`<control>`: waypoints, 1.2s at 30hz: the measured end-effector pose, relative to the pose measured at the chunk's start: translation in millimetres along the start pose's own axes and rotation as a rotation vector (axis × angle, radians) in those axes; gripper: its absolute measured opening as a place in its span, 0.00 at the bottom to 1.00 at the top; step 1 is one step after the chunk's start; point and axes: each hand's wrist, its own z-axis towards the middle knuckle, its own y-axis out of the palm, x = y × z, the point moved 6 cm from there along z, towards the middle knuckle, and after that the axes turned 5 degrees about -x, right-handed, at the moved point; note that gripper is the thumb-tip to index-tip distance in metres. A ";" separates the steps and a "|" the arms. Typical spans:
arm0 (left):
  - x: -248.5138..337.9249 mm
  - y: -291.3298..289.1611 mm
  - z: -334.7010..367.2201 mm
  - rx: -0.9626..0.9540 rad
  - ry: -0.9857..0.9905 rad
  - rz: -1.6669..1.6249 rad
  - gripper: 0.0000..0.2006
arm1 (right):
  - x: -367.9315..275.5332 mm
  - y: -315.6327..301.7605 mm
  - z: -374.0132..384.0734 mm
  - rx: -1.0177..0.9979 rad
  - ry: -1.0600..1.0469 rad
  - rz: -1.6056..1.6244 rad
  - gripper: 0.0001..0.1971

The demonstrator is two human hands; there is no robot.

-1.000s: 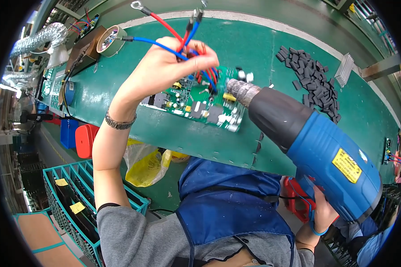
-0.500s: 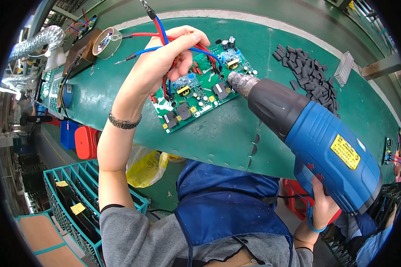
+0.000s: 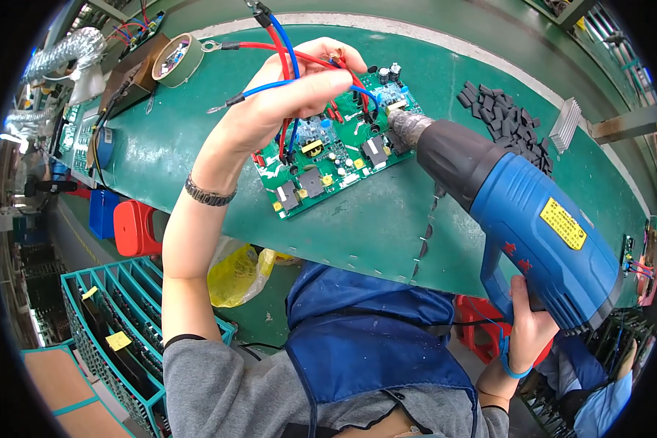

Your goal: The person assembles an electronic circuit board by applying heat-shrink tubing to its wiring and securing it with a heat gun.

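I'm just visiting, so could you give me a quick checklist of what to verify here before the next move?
1. Wires gathered: ok. The left hand holds the red and blue wires.
2. Heat gun held: ok. The right hand grips the handle of the heat gun.
3. Nozzle clear of the board: cannot tell. The nozzle overlaps the edge of the circuit board in this view; any gap is hidden.
4. Hot air running: cannot tell. Nothing visible shows it.
5. Loose pieces apart from the board: ok. The small black pieces lie heaped to its right.
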 end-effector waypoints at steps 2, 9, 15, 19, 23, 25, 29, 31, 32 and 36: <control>-2.1 -3.3 1.7 -0.001 0.107 0.101 0.19 | 3.7 0.2 -1.6 -0.020 0.098 0.028 0.15; -5.7 -6.6 3.0 0.105 0.167 0.321 0.11 | -8.1 6.9 -2.5 -0.051 -0.250 -0.262 0.22; -12.4 -4.1 5.8 0.167 0.154 0.148 0.12 | -4.0 2.3 -0.7 0.004 -0.082 -0.125 0.18; -12.3 2.7 4.6 0.239 0.104 -0.023 0.11 | -9.8 1.7 1.1 0.026 -0.089 -0.154 0.13; -11.7 16.9 5.2 0.320 0.077 -0.245 0.10 | 0.0 -5.7 6.4 0.081 0.036 -0.061 0.16; -14.1 18.9 5.6 0.339 0.072 -0.236 0.11 | 1.7 -3.6 7.6 0.072 0.028 -0.015 0.16; -13.3 17.0 5.0 0.345 0.040 -0.209 0.11 | 1.9 8.5 12.7 -0.019 -0.161 -0.097 0.16; -14.7 10.7 3.2 0.304 0.000 -0.059 0.12 | 4.4 9.6 17.1 0.016 -0.147 -0.104 0.15; -13.6 8.2 1.7 0.305 -0.001 -0.059 0.12 | 5.7 8.8 19.6 0.048 -0.138 -0.114 0.15; -9.9 5.0 0.3 0.274 -0.027 0.090 0.13 | 11.0 -2.1 17.9 0.061 -0.012 -0.030 0.14</control>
